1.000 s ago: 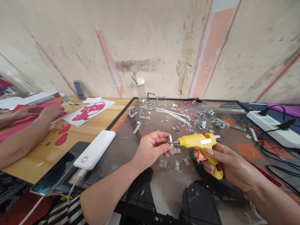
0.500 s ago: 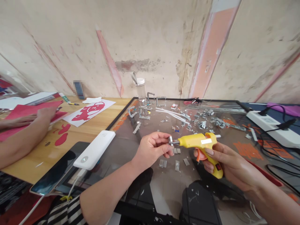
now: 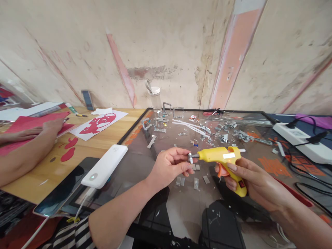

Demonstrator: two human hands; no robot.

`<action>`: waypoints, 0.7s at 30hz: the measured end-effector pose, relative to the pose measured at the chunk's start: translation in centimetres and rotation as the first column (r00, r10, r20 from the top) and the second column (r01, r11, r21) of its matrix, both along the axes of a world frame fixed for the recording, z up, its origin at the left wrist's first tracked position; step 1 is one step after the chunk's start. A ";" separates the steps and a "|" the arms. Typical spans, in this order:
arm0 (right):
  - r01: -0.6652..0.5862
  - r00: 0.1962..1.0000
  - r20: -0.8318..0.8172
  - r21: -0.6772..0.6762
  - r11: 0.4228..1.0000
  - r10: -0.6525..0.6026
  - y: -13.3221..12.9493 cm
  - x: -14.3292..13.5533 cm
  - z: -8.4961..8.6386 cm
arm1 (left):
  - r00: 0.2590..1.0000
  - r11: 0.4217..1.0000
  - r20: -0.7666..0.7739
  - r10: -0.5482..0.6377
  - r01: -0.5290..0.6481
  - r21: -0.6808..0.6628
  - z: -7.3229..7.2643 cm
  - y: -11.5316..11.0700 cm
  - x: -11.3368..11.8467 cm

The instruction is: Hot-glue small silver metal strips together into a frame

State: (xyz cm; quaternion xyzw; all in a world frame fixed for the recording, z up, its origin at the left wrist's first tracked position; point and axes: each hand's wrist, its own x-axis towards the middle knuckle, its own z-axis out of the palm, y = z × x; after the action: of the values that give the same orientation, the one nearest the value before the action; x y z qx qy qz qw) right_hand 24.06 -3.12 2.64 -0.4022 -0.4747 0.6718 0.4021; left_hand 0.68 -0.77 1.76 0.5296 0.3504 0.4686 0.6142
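Wrapped round the handle of a yellow hot glue gun [image 3: 214, 155], my right hand [image 3: 252, 174] has its fingers by the orange trigger. A glue stick [image 3: 242, 150] pokes from the back of the gun. My left hand [image 3: 172, 164] pinches a small silvery metal piece [image 3: 191, 158] at its fingertips. The gun's nozzle meets this piece or lies right in front of it; I cannot tell which. Below the hands, several small grey rectangular pieces [image 3: 196, 183] lie on the dark glossy tabletop [image 3: 140, 166].
Metal scraps [image 3: 225, 133] and white glue sticks [image 3: 190, 127] lie farther back. A power strip [image 3: 301, 140] with black cables is at right. Left are a power bank [image 3: 105, 166], a phone [image 3: 66, 185] and a red paper cutout [image 3: 98, 123]. Another person's hands [image 3: 44, 131] rest on red paper.
The small metal piece has shifted slightly down and right at my left fingertips. My right hand and the glue gun are almost still.
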 end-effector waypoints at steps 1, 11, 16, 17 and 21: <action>0.000 1.000 0.001 0.001 1.000 0.000 0.0 0.0 0.0 | 1.000 1.000 0.001 -0.001 0.001 -0.001 0.0 0.0 0.0; 0.007 1.000 -0.013 -0.008 1.000 -0.007 -0.1 -0.1 0.2 | 1.000 1.000 -0.013 -0.018 0.019 0.014 -0.1 -0.2 0.1; 0.015 1.000 -0.011 -0.022 1.000 -0.015 -0.1 -0.1 0.3 | 1.000 1.000 -0.012 -0.014 0.014 0.022 -0.1 -0.2 0.1; 0.013 1.000 -0.008 -0.021 1.000 -0.013 -0.2 -0.1 0.3 | 1.000 1.000 -0.013 -0.012 0.013 0.023 -0.1 -0.2 0.1; 0.008 1.000 0.000 -0.019 1.000 -0.008 -0.2 0.0 0.1 | 1.000 1.000 -0.022 -0.004 0.005 0.026 -0.1 -0.2 0.1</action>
State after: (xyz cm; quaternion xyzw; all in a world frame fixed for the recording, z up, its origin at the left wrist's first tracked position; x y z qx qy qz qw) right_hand 24.01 -3.28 2.77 -0.4081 -0.4666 0.6746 0.4008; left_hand 0.80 -1.00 1.68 0.5436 0.3497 0.4658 0.6043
